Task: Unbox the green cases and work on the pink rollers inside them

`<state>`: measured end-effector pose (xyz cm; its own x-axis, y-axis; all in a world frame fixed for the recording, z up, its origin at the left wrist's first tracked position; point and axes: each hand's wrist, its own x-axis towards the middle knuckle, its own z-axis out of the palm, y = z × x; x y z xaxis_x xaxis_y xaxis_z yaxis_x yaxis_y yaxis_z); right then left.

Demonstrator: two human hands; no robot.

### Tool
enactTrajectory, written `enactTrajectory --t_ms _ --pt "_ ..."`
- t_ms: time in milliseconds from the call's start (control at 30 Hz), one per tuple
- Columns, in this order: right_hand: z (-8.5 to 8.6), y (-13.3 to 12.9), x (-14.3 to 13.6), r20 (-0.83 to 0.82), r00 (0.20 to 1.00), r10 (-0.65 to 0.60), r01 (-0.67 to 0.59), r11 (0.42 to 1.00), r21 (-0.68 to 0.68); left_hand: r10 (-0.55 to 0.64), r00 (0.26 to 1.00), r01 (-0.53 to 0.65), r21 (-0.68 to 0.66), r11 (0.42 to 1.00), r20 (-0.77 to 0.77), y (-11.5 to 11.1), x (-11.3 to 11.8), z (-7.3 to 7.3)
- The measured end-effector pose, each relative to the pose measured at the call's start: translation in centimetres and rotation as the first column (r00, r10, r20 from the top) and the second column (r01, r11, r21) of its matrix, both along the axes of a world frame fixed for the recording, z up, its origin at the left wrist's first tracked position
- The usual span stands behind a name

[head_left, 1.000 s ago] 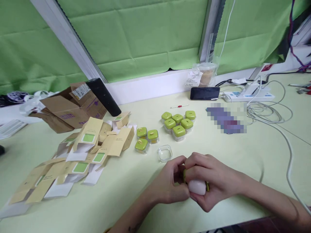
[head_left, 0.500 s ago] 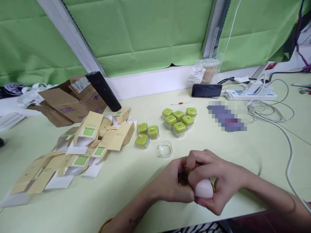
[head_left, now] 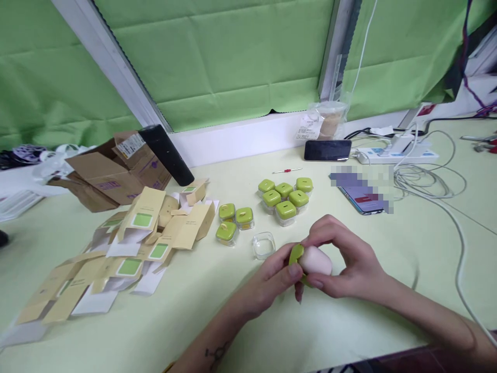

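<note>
Both my hands meet over the pale green table near its front edge. My right hand point(head_left: 345, 264) grips a small white rounded piece point(head_left: 316, 260). My left hand point(head_left: 272, 282) pinches the green lid point(head_left: 295, 255) attached to its left end. Just left of the hands lies an empty clear square cup point(head_left: 263, 244). Beyond it stand three green-lidded clear jars point(head_left: 233, 220) and a group of several more point(head_left: 285, 199).
A pile of flat tan cartons point(head_left: 128, 243) covers the left side, with an open cardboard box point(head_left: 108, 173) and a black cylinder point(head_left: 166, 154) behind. At the back right lie a dark phone point(head_left: 327, 149), a power strip point(head_left: 396, 153), cables point(head_left: 435, 181) and a second phone point(head_left: 365, 199).
My hands have lifted and shifted away from me, closer to the clear cup. The green lid now shows at the left end of the white piece, which was mostly covered before.
</note>
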<state>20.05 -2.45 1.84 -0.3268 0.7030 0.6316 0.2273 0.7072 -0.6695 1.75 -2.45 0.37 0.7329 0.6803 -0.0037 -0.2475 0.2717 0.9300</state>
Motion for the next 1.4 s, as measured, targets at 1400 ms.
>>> enactTrajectory --t_ms 1400 --pt "-0.6 -0.1 0.2 -0.069 0.991 0.117 -0.124 0.986 -0.107 0.251 0.966 -0.226 -0.266 0.937 0.063 0.4 1.0 -0.2"
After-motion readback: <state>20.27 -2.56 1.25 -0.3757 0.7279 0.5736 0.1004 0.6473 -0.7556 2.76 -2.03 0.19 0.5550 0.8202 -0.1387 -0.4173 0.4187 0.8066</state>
